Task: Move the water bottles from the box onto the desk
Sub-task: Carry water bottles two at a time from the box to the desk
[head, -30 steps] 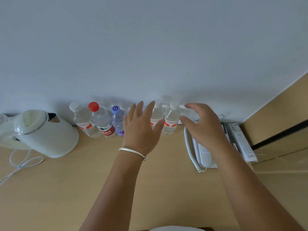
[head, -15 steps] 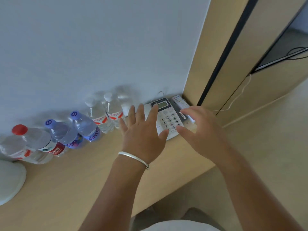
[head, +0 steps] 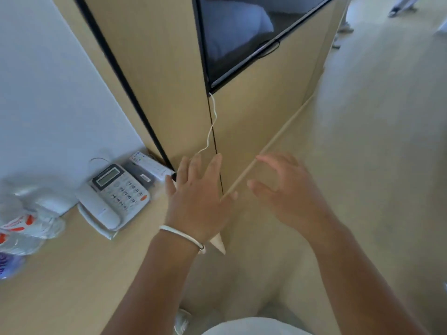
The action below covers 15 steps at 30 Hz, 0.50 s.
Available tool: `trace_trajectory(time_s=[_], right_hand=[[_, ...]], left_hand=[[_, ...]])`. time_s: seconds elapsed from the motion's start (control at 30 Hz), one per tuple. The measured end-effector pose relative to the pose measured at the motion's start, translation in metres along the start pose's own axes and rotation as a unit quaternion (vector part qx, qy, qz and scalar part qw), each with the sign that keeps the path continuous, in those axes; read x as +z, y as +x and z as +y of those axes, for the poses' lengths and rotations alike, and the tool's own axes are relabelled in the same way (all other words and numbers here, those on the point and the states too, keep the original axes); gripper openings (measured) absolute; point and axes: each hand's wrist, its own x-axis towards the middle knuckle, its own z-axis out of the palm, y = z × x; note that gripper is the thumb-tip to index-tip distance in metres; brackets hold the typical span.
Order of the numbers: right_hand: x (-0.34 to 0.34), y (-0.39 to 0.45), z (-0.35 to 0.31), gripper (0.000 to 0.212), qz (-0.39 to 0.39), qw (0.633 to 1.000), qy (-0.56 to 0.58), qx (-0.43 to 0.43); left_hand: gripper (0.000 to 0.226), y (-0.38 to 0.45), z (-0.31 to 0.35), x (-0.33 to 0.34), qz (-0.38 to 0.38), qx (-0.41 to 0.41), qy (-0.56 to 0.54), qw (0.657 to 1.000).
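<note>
Left hand (head: 196, 201): released, fingers spread, right of phone (head: 116, 199) | Right hand (head: 287, 192): released, loosely curved, empty, farther right | Bottles (head: 26, 228): blurred, left of phone on surface (head: 72, 274), likely grouped against wall | Box: not visible.

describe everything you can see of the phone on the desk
The phone is a white corded desk set with a grey face. It has a small pale screen at the top, rows of round keys below, and one orange key at a lower corner. Its handset lies in the cradle along one side, with a white cord trailing by the edge. It sits flat on the wooden desk near the wall, a remote just behind it. Neither hand touches it.
</note>
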Motion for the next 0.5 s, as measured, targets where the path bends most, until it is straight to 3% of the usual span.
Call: trace_trajectory(time_s=[0.27, 0.5], right_hand=[[-0.105, -0.048, 0.119, 0.055, 0.088, 0.991, -0.009, 0.105], [-0.172, -0.102, 0.197, 0.051, 0.206, 0.956, -0.008, 0.209]], left_hand=[[0.079, 0.015, 0.165, 0.048, -0.049, 0.125, 0.027, 0.991], [0.082, 0.022, 0.282, 0.089, -0.072, 0.270, 0.056, 0.959]])
